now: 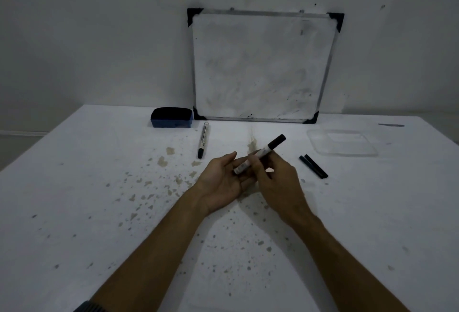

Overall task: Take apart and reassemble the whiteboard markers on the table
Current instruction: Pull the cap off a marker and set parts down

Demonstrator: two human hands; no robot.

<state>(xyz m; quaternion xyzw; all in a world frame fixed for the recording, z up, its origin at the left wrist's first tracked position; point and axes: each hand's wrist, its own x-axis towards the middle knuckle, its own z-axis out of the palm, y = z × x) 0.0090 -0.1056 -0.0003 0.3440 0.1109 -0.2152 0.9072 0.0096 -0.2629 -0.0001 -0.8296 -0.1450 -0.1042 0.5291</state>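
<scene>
While pinched at mid-barrel in the right hand (275, 175) at frame centre, capped marker (260, 154) resting across the open left hand (223, 177), apparently about to be disassembled; next, steady barrel, pull cap.

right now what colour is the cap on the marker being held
Black, on a white barrel; the cap shows best in the head view, sticking out past the right hand.
</scene>
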